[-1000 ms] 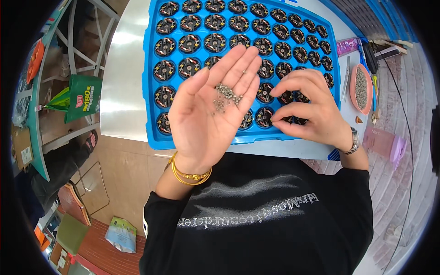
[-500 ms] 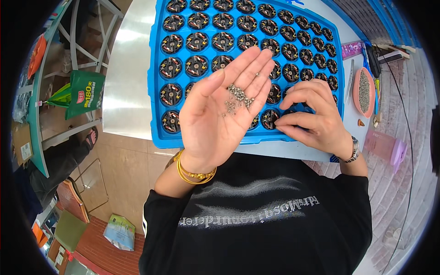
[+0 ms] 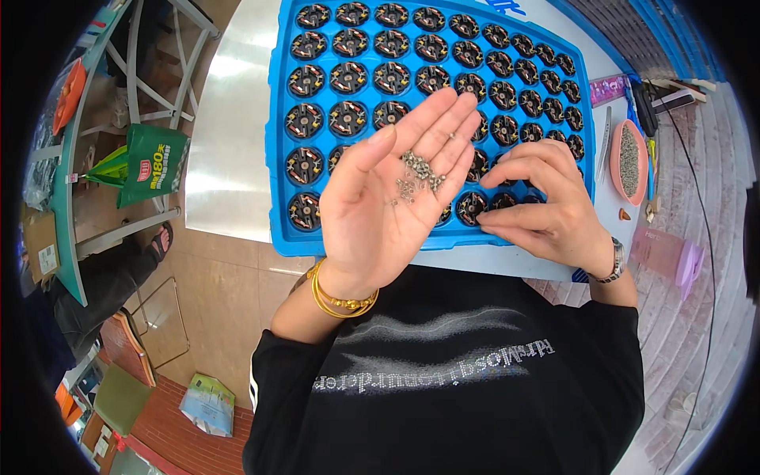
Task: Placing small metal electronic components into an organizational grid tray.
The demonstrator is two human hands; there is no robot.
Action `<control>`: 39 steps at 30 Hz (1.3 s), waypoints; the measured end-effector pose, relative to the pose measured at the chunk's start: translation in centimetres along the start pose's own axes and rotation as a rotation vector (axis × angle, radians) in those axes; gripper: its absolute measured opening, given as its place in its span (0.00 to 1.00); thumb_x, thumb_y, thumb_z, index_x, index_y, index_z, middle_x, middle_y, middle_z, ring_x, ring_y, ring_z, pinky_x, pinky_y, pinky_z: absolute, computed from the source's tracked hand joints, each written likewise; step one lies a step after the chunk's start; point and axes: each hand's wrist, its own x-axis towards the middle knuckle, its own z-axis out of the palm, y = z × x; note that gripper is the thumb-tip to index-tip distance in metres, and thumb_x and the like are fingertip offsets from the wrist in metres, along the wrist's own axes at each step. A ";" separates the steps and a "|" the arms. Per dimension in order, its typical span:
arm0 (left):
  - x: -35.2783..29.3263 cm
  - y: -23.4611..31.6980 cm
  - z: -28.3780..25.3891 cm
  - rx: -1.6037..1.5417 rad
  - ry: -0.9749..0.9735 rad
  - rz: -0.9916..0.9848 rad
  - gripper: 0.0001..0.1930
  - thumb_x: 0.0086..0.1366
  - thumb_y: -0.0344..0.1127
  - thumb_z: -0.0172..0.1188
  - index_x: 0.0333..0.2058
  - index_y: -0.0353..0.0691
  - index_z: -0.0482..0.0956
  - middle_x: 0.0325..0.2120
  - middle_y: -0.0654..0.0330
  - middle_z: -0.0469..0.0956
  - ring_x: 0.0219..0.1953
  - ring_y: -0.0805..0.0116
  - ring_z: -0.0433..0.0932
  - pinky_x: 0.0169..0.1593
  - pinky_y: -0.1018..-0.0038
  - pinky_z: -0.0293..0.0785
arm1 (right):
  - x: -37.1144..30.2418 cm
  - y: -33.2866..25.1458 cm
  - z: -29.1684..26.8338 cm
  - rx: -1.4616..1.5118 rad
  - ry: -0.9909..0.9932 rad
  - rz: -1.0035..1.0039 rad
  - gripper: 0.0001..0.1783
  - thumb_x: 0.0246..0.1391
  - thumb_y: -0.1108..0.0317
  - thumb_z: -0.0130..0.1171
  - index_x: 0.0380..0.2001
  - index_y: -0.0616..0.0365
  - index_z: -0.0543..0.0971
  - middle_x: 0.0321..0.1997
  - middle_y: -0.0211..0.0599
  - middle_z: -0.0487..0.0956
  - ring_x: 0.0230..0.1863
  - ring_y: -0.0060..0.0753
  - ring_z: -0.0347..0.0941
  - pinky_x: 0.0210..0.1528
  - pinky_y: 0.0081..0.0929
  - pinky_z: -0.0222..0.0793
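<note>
My left hand (image 3: 385,207) lies palm up with its fingers stretched out, bearing a small heap of silvery metal nuts (image 3: 417,168). One more nut rests on a finger. The hand hangs over the blue tray (image 3: 277,214), whose hollows hold rows of round black parts (image 3: 348,77) with small wired components on them. My right hand (image 3: 546,202) is at the tray's near edge, thumb and forefinger pinched together beside a round black part (image 3: 471,207). Whatever sits between those fingertips is too small to see. Its other fingers curl above neighbouring parts.
Right of the tray stands a pink bowl (image 3: 615,168) of small grey metal pieces, with a lilac-lidded bottle (image 3: 669,255) beyond. A black cable (image 3: 707,198) runs down the right side. At the left, a green bag (image 3: 150,165) hangs by a table, near another person's foot (image 3: 164,240).
The tray and both hands sit slightly farther right in the picture, as the whole view has shifted. My right hand's pinch stays beside the same round part, and the nuts still lie in my left palm.
</note>
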 end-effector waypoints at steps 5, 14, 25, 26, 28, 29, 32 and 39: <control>0.0 0.2 0.0 -0.021 -0.008 -0.072 0.38 0.73 0.48 0.42 0.70 0.26 0.44 0.72 0.41 0.45 0.75 0.53 0.46 0.75 0.60 0.46 | 1.7 0.4 -1.3 -0.024 0.123 -0.009 0.13 0.37 0.68 0.75 0.32 0.47 0.88 0.47 0.31 0.80 0.51 0.41 0.72 0.53 0.39 0.66; 0.6 0.1 1.0 0.009 -0.022 -0.151 0.36 0.74 0.50 0.38 0.71 0.29 0.48 0.72 0.48 0.49 0.74 0.60 0.51 0.74 0.64 0.47 | 4.4 1.6 -2.0 -0.234 0.223 -0.121 0.12 0.41 0.65 0.73 0.33 0.47 0.85 0.46 0.30 0.80 0.49 0.39 0.74 0.51 0.38 0.67; -1.5 -0.1 0.1 0.076 0.019 -0.119 0.38 0.72 0.50 0.38 0.71 0.28 0.46 0.73 0.47 0.46 0.75 0.59 0.48 0.74 0.63 0.45 | 3.9 1.1 -0.3 0.048 0.231 0.031 0.08 0.44 0.63 0.72 0.28 0.47 0.83 0.51 0.27 0.77 0.56 0.40 0.69 0.56 0.40 0.63; -1.5 -0.1 0.0 0.075 0.036 -0.105 0.38 0.72 0.50 0.38 0.71 0.28 0.46 0.73 0.47 0.46 0.75 0.59 0.48 0.74 0.63 0.45 | 4.0 1.0 -0.2 0.066 0.217 0.067 0.08 0.43 0.63 0.73 0.27 0.47 0.83 0.51 0.27 0.77 0.57 0.40 0.69 0.57 0.41 0.62; -1.1 0.0 0.0 0.064 0.018 -0.102 0.37 0.72 0.49 0.38 0.71 0.28 0.46 0.73 0.47 0.45 0.75 0.58 0.47 0.75 0.63 0.41 | 4.4 1.5 -0.2 0.079 0.204 0.106 0.08 0.42 0.64 0.73 0.27 0.49 0.84 0.50 0.29 0.78 0.55 0.41 0.70 0.58 0.41 0.61; -0.7 0.0 0.4 0.049 0.027 -0.109 0.37 0.72 0.49 0.38 0.71 0.28 0.45 0.73 0.47 0.45 0.75 0.58 0.46 0.75 0.63 0.39 | 4.4 1.8 -0.5 0.072 0.203 0.108 0.08 0.41 0.65 0.73 0.27 0.49 0.84 0.49 0.30 0.78 0.55 0.41 0.70 0.58 0.41 0.61; 0.1 -0.3 0.9 0.017 -0.014 -0.131 0.36 0.73 0.47 0.39 0.71 0.29 0.46 0.73 0.48 0.45 0.75 0.58 0.46 0.75 0.64 0.40 | 3.9 1.9 -1.6 0.088 0.174 0.139 0.08 0.39 0.69 0.73 0.27 0.51 0.85 0.49 0.33 0.78 0.55 0.40 0.70 0.59 0.39 0.61; 0.4 0.3 -0.1 -0.013 0.000 -0.067 0.37 0.74 0.48 0.40 0.70 0.26 0.44 0.72 0.43 0.45 0.75 0.55 0.46 0.75 0.62 0.44 | 4.2 2.6 -0.9 0.001 0.200 0.140 0.08 0.37 0.71 0.72 0.26 0.49 0.86 0.48 0.29 0.79 0.54 0.37 0.70 0.59 0.37 0.63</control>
